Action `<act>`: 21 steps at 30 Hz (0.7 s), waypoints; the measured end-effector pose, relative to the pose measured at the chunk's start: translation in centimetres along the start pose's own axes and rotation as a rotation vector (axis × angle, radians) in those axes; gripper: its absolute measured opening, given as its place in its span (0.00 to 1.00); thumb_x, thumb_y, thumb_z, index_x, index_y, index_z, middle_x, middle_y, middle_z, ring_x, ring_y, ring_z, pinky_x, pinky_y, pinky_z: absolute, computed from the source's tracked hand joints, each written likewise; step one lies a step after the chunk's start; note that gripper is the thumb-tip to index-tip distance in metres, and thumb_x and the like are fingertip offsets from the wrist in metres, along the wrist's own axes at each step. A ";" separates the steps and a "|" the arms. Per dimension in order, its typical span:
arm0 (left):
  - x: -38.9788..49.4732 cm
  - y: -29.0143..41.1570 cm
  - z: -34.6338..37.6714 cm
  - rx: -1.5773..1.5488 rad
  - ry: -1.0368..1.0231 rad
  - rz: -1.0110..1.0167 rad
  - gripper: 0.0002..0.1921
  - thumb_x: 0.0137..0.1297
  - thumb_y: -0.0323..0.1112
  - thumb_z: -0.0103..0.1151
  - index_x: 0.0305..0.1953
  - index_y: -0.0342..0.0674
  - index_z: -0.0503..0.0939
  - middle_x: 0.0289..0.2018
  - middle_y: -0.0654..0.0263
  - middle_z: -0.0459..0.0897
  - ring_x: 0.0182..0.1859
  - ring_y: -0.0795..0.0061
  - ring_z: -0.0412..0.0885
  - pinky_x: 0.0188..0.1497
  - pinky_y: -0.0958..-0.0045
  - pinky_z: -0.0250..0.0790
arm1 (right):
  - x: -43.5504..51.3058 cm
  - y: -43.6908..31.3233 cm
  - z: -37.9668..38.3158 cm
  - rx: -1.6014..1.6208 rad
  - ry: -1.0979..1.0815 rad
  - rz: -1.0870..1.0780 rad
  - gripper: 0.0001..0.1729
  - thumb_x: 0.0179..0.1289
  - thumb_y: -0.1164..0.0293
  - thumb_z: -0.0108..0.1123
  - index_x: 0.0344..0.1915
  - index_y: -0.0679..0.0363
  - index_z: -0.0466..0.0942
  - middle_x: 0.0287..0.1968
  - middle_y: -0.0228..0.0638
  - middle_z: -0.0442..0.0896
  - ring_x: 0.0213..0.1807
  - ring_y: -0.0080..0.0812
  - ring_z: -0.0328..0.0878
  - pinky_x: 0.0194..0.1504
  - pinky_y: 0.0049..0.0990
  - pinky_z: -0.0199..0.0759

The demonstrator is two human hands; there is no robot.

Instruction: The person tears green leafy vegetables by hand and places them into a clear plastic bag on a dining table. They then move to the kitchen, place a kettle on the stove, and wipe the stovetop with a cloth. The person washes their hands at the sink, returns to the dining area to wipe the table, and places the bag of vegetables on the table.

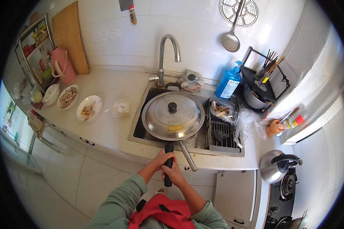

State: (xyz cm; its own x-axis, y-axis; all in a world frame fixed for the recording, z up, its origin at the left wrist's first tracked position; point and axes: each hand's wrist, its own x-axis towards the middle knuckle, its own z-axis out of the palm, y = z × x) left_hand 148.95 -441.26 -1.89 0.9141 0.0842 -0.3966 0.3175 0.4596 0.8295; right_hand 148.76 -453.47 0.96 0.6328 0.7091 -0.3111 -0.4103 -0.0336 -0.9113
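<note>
A long-handled pan with a black grip is over the sink, topped by a domed metal lid with a black knob. My left hand closes round the black handle near the pan, and my right hand grips it lower down. The lid hides the inside of the pan. A metal handle of another vessel sticks out of the sink to the right of my hands; what it belongs to is hidden. The chrome faucet rises behind the pan.
Left on the counter stand a plate of food pieces, a bowl of raw-looking meat and a pink thermos. To the right are a blue pump bottle, a drying rack, a steel kettle and a gas burner.
</note>
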 end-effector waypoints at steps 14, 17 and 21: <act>1.0 -1.9 -2.3 0.845 0.345 0.019 0.29 0.54 0.55 0.54 0.40 0.27 0.71 0.34 0.43 0.78 0.39 0.47 0.78 0.42 0.56 0.68 | 2.4 3.4 0.0 0.056 0.018 0.070 0.15 0.54 0.72 0.51 0.39 0.64 0.59 0.20 0.34 0.70 0.16 0.27 0.71 0.19 0.27 0.69; 1.2 -1.8 -1.6 1.160 0.390 -0.017 0.30 0.54 0.56 0.53 0.41 0.28 0.72 0.36 0.42 0.78 0.41 0.46 0.77 0.44 0.56 0.68 | 2.8 4.7 -1.2 -0.019 0.025 0.123 0.15 0.57 0.69 0.48 0.42 0.64 0.61 0.22 0.33 0.70 0.17 0.25 0.71 0.20 0.26 0.70; 1.3 -1.6 -1.8 1.261 0.390 0.027 0.29 0.54 0.56 0.53 0.41 0.31 0.73 0.36 0.45 0.79 0.41 0.46 0.77 0.45 0.55 0.68 | 2.8 7.0 -1.6 0.117 -0.026 -0.025 0.19 0.60 0.64 0.51 0.45 0.64 0.59 0.21 0.32 0.68 0.17 0.25 0.70 0.20 0.27 0.70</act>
State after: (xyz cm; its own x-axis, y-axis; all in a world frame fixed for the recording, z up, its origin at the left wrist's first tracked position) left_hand 149.17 -440.28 -4.49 0.8592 0.4251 -0.2847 0.5097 -0.6620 0.5496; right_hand 148.66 -452.83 -6.75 0.6269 0.7270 -0.2801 -0.4693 0.0654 -0.8806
